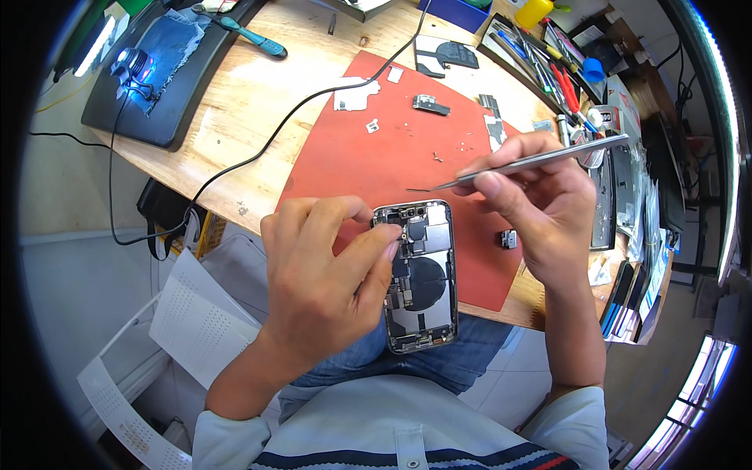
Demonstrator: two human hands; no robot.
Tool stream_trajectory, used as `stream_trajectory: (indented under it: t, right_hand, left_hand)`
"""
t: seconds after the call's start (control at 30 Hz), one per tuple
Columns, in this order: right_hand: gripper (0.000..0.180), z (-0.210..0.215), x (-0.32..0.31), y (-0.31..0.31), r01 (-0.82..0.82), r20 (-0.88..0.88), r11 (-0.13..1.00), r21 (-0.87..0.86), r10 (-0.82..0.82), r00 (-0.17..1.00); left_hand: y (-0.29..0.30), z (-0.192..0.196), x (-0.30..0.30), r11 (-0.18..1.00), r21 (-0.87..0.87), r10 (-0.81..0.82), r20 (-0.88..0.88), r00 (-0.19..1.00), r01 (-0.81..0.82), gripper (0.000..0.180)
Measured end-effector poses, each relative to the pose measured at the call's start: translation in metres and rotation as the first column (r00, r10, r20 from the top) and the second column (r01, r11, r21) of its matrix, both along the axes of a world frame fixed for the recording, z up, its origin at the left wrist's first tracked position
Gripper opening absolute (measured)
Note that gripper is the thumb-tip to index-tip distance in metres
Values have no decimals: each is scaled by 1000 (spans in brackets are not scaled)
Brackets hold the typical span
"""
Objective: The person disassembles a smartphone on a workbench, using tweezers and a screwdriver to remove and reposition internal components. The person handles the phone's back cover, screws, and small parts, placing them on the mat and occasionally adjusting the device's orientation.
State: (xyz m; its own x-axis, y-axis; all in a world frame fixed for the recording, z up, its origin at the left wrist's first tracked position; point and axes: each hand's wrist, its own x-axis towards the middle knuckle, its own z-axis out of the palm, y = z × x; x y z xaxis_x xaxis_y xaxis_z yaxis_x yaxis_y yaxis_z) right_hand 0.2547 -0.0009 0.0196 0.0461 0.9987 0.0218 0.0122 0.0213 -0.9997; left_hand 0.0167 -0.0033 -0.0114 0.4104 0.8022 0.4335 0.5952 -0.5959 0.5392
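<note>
An opened smartphone (427, 283) shows its battery and boards, its lower end reaching past the table edge above my lap. My left hand (321, 266) grips it from the left, with thumb and fingertips bent over the inner parts at the upper left. In my right hand (548, 207), slim metal tweezers (540, 160) are pinched between thumb and fingers. Their tips point left, just above the phone's top edge over the red mat (352, 168). A thin dark sliver shows at the tips; I cannot tell whether it is a held piece.
A camera module (431, 105), a small metal part (508, 239) and tiny screws lie on the mat. A black cable (274, 141) crosses the table. At the back right stands a tool tray (533, 66). A dark pad (188, 86) with a blue cloth is at the left.
</note>
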Motion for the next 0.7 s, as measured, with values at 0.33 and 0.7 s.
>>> stream_trajectory:
  t: [0.33,0.7]
  right_hand:
    - [18,-4,-11,22,-90,230,994,-65,103,968]
    - [18,10,-3,-16,27,64,999,20,-28,998]
  left_hand:
    - [13,-4,-13,996,62,57,-17,998,-56,37]
    - [-1,9,-16,1000,-19,20,-94,995,-22,44]
